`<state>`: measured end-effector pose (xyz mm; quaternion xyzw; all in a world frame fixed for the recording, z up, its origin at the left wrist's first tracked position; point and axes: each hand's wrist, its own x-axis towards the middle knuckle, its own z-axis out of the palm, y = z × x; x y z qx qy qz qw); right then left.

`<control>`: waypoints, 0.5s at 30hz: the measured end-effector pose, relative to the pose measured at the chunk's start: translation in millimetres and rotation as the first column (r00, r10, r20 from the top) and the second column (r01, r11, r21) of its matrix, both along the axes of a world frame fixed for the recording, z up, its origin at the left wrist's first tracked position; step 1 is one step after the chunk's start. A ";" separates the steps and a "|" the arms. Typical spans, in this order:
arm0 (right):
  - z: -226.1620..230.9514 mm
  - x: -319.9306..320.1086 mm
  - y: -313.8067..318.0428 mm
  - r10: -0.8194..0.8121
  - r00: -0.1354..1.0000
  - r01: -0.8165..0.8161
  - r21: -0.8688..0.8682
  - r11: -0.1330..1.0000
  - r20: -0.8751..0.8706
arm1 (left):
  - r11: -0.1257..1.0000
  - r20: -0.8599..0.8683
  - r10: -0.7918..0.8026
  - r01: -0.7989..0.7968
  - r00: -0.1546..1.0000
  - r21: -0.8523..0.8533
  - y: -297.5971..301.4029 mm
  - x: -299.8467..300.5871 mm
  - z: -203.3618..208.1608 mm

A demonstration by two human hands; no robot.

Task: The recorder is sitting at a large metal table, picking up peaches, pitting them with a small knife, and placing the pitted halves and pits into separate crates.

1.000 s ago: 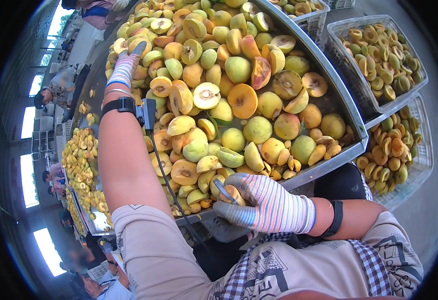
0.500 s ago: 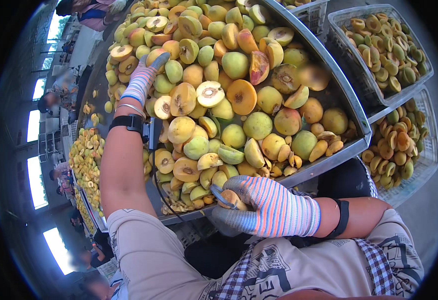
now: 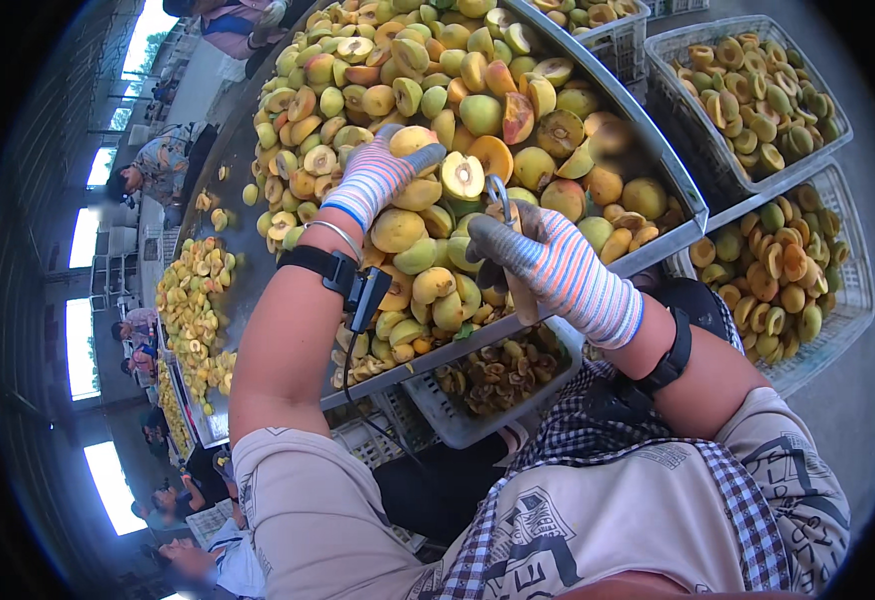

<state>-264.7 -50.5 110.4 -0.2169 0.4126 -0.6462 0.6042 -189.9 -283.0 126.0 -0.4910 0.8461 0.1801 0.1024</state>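
Observation:
My left hand (image 3: pixel 372 178), in a striped glove with grey fingers, is closed round a yellow peach half (image 3: pixel 413 141) above the heap. My right hand (image 3: pixel 568 262), gloved alike, grips a pitting tool with a wooden handle (image 3: pixel 522 296) and a looped metal end (image 3: pixel 498 190). The loop points up, close to a cut peach half (image 3: pixel 463 177) whose brown centre faces upward. The heap around both hands mixes whole peaches (image 3: pixel 396 231) and halves, yellow, green and some reddish. My left palm is hidden.
A metal table rim (image 3: pixel 666 150) curves round the heap. Beneath its near edge, a crate (image 3: pixel 455 425) holds brown scraps. At right, an upper crate (image 3: pixel 843 130) and a lower crate (image 3: pixel 863 270) hold peach halves. Other people sit at far left.
My left hand has moved right and nearer, now with a peach half in it. My right hand has risen over the heap, turning the tool loop-up. The scrap crate has come into view.

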 end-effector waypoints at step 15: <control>-23.6 -36.2 -17.9 -0.328 0.943 0.327 -0.033 0.945 -0.060 | 0.884 0.200 -0.309 0.358 0.930 -0.300 121.1 17.6 8.5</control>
